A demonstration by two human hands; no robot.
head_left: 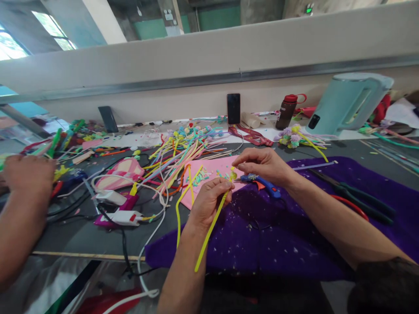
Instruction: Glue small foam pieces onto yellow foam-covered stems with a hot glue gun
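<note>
My left hand [212, 198] is closed around a yellow pipe cleaner [212, 233], whose long end slants down toward me. A small yellow tuft [233, 175] sits at its upper end, just above my left fingertips. Thumb and fingers of my right hand [263, 163] come together beside that tuft; whatever they pinch is too small to make out. Beneath the right hand lies a blue glue gun [268, 186], its tip pointing at the tuft. Behind both hands, a pink sheet [225, 165] carries small pastel bits [200, 175] and bent yellow and orange pipe cleaners.
A purple cloth [242, 244] covers the near edge, with dark-handled pliers [356, 196] on its right. Pipe cleaner flowers [190, 144] pile up behind. White cables and a power strip [121, 213] lie left, near another person's hand [29, 179]. A kettle [350, 104] stands back right.
</note>
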